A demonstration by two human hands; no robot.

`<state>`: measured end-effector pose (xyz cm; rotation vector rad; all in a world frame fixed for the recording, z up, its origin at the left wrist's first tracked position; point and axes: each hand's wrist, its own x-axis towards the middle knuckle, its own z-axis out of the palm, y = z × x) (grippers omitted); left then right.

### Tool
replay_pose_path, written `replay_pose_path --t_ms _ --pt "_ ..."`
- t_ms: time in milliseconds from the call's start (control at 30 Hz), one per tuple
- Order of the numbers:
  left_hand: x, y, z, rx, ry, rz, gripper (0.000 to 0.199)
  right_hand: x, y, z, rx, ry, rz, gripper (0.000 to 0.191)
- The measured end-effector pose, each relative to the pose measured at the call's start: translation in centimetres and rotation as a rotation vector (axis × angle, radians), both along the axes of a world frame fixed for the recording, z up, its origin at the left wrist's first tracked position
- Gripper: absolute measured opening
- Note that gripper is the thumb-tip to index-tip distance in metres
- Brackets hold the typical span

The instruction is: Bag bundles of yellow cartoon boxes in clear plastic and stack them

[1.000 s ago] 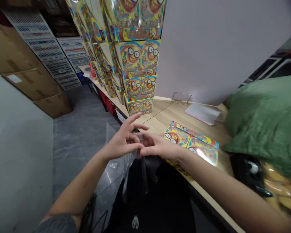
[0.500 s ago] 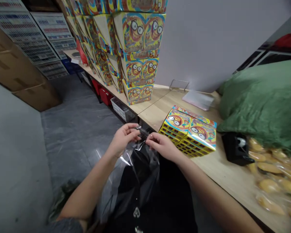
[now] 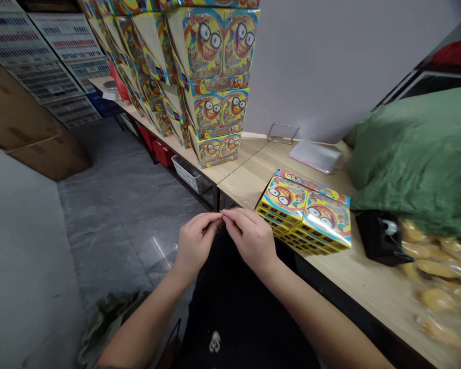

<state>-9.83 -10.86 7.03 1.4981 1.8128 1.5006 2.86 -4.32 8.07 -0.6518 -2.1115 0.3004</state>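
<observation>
My left hand and my right hand meet in front of my dark clothing, fingertips pinched together and touching. Whatever lies between them is too small or too clear to make out. Just right of my right hand, a block of yellow cartoon-face boxes sits at the near edge of the wooden table. Its printed tops face up, and rows of small dark marks run along the near side.
Tall stacks of similar boxes stand at the table's back left. A wire stand, clear plastic sleeves, a black tape dispenser, wrapped yellowish items and a green cloth bundle lie rightward. Brown cartons stand left.
Both hands have come together, fingertips now meeting. The clear plastic bag that hung from them is no longer plainly visible. The view has shifted slightly; the boxes have stayed put.
</observation>
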Motion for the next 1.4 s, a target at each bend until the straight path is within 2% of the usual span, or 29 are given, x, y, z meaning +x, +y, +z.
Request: replay_pose_path --t_ms 67,133,200,267,367,467,567,633,700,733,800,833,867,900,933,1000,1033,1100,1167,1233,1267,1333,1400 --pt "-0.5 -0.1 0.2 0.065 0.200 -0.022 0.017 -0.3 0.4 0.0 -0.039 -0.028 0.015 0.015" --pt "-0.8 -0.1 0.1 0.087 0.274 -0.049 0.018 -0.4 0.6 0.0 -0.009 -0.084 0.007 0.017" --pt "-0.9 0.1 0.1 0.067 0.260 -0.047 0.017 -0.7 0.7 0.1 0.019 -0.107 -0.009 0.020" --pt "-0.9 0.2 0.1 0.013 0.176 -0.022 0.016 -1.0 0.8 0.0 -0.066 -0.067 -0.002 0.019" --pt "-0.7 0.3 0.3 -0.105 -0.097 0.015 0.014 -1.6 1.3 -0.5 -0.348 0.037 -0.002 0.012" --pt "-1.5 0.1 0.0 -0.184 -0.520 0.069 0.017 -2.0 2.8 -1.4 -0.738 0.195 -0.008 0.006" --pt "-4.6 -1.1 -1.4 -0.179 -0.904 0.231 0.020 -2.1 5.5 -1.9 -1.189 0.501 0.105 0.015" --pt "-8.1 -3.0 -2.8 -0.144 -1.044 0.408 0.015 -1.9 7.6 -1.5 -1.329 0.694 0.132 0.015" --pt "-12.2 -6.1 -4.3 -0.109 -1.063 0.608 0.005 -1.7 9.3 -0.6 -1.271 0.844 0.083 0.014" --pt "-14.2 -8.0 -4.8 -0.109 -1.035 0.697 0.005 -1.7 9.8 -0.1 -1.164 0.917 0.049 0.013" --pt "-17.3 -12.1 -5.3 -0.053 -0.975 0.880 0.015 -2.3 9.6 0.4 -0.824 1.069 -0.045 0.008" --pt "-18.2 -13.9 -5.2 -0.003 -0.941 0.951 0.017 -2.9 8.9 0.2 -0.656 1.070 -0.071 0.006" --pt "-18.7 -15.5 -4.9 0.060 -0.909 1.011 0.017 -3.7 7.9 -0.4 -0.546 0.973 -0.046 0.009" --pt "-18.8 -16.6 -4.4 0.123 -0.877 1.049 0.015 -4.7 6.5 -1.3 -0.507 0.772 0.036 0.015" --pt "-18.4 -17.2 -3.9 0.186 -0.840 1.084 0.013 -5.7 5.0 -2.6 -0.522 0.478 0.160 0.020" --pt "-16.8 -16.9 -3.0 0.294 -0.744 1.105 0.011 -7.7 1.9 -5.4 -0.625 -0.206 0.450 0.024" --pt "-15.6 -16.1 -2.6 0.324 -0.690 1.085 0.013 -8.4 0.6 -6.7 -0.644 -0.423 0.518 0.029" --pt "-12.9 -13.7 -2.4 0.327 -0.553 1.019 0.017 -9.2 -1.1 -8.1 -0.641 -0.605 0.512 0.037" --pt "-9.9 -11.0 -2.7 0.239 -0.387 0.964 0.018 -9.0 -1.7 -7.8 -0.608 -0.549 0.405 0.029" --pt "-6.7 -8.6 -3.4 0.134 -0.230 0.898 0.014 -8.0 -1.9 -6.5 -0.678 -0.405 0.367 0.030" --pt "-5.1 -7.6 -3.8 0.093 -0.173 0.832 0.011 -7.5 -2.0 -5.8 -0.789 -0.315 0.398 0.035" --pt "-2.1 -5.9 -4.5 0.027 -0.109 0.618 0.008 -6.3 -2.4 -4.7 -1.099 -0.134 0.463 0.048" --pt "0.3 -4.9 -4.5 -0.041 -0.094 0.356 0.015 -5.0 -2.7 -4.4 -1.318 0.067 0.402 0.045"
